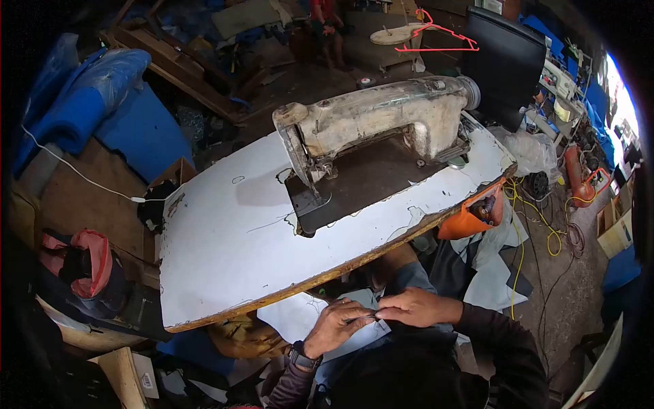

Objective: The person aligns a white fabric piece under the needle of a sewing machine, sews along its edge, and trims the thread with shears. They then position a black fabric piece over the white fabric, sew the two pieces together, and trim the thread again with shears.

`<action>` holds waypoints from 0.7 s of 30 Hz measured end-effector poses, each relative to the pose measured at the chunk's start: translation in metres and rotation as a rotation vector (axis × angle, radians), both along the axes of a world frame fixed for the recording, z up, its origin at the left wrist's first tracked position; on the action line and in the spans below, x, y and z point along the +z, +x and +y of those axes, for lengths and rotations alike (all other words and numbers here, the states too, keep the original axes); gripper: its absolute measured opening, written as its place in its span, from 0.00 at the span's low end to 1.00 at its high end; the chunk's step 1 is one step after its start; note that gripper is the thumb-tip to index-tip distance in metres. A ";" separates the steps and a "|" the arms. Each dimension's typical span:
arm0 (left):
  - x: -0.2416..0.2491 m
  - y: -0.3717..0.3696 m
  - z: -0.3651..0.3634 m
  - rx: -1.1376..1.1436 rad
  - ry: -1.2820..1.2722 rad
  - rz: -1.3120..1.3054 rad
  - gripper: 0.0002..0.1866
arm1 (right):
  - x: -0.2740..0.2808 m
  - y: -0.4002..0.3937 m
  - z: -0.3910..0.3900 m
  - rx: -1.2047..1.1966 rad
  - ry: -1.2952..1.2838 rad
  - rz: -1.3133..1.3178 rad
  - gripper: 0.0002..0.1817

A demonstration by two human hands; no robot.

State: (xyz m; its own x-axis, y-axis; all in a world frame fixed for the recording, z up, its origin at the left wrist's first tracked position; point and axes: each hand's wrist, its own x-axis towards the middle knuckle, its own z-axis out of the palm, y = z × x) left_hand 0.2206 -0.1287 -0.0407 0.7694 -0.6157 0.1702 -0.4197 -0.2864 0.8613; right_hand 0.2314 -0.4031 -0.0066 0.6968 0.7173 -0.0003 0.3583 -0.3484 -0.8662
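My left hand (pixel 335 328), with a dark watch (pixel 304 356) on its wrist, is closed in a pinch over my lap. Fingertip to fingertip with it, my right hand (pixel 417 307) is closed too. Something small and dark shows between the fingers, too little of it to name. Pale sheet material (pixel 355 346) lies on my lap beneath both hands. Just beyond them runs the worn front edge of a white sewing table (pixel 225 273). On that table stands an old, stained sewing machine (pixel 375 116), away from both hands.
An orange pouch (pixel 470 217) hangs at the table's right edge. Yellow cords (pixel 521 266) and pale scraps lie on the floor to the right. Blue rolls (pixel 95 95) stand at the left. A red hanger (pixel 439 48) and a black chair back (pixel 504 61) are behind the machine.
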 end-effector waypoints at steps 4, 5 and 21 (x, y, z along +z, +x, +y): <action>0.001 -0.003 -0.002 0.045 -0.050 -0.024 0.12 | 0.021 0.024 -0.017 -0.251 -0.050 -0.127 0.19; -0.001 -0.004 -0.002 0.058 -0.056 -0.055 0.12 | 0.025 0.039 -0.026 -0.335 -0.098 -0.322 0.19; -0.003 -0.026 0.021 0.306 -0.119 -0.018 0.15 | -0.039 -0.004 0.051 0.043 -0.202 -0.470 0.20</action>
State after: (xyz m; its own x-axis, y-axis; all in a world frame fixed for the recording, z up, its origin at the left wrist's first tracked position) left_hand 0.1943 -0.1080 -0.0441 0.9119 -0.3311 0.2426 -0.3453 -0.2991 0.8895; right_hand 0.2277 -0.3518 -0.0459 0.6248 0.7634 0.1641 0.7104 -0.4685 -0.5251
